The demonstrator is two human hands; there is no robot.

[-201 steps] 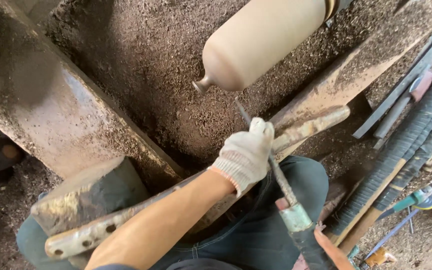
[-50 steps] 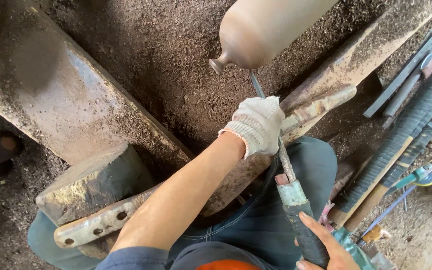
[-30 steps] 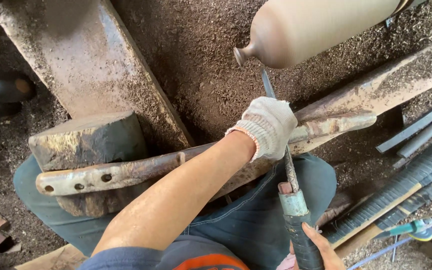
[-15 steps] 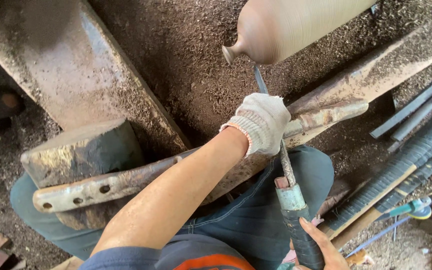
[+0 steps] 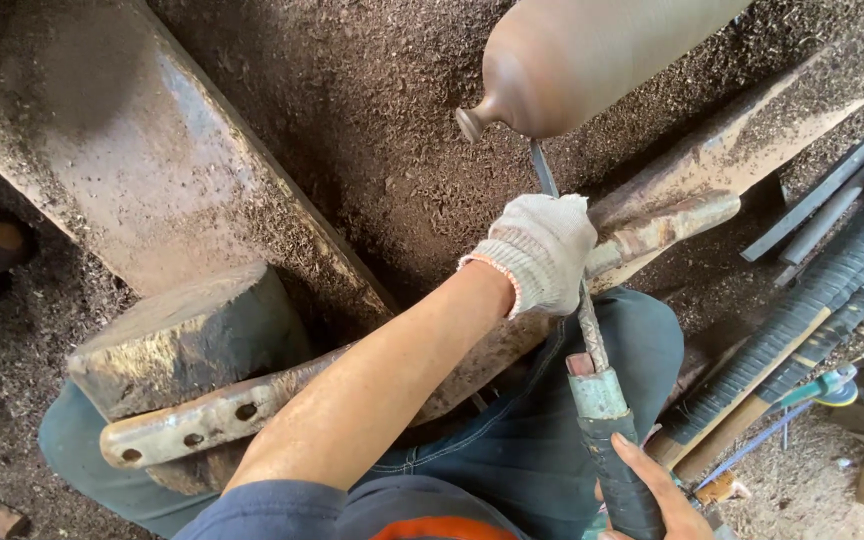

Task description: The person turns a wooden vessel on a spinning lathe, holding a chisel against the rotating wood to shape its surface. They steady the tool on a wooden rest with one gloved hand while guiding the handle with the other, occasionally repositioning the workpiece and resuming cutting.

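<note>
My left hand [image 5: 537, 250], in a white knit glove, grips the metal shaft of a long turning chisel [image 5: 589, 345] and presses it onto a rusty metal tool rest bar [image 5: 222, 420]. The chisel's tip touches the underside of a smooth tan wooden piece [image 5: 592, 55], vase-shaped with a small knob at its left end, mounted sideways at the top. My bare right hand [image 5: 657, 495] holds the chisel's black wrapped handle at the bottom edge; only part of that hand shows.
A wooden block [image 5: 187, 340] props the bar at left. A wide dusty steel beam [image 5: 152, 200] runs diagonally above sawdust-covered ground. More long tools with wrapped handles [image 5: 812, 320] lie at right. My knees in blue trousers [image 5: 522, 440] sit below.
The view has shifted slightly and the wooden piece's knob end sits a little further right. Both hands keep the same hold on the chisel against the bar.
</note>
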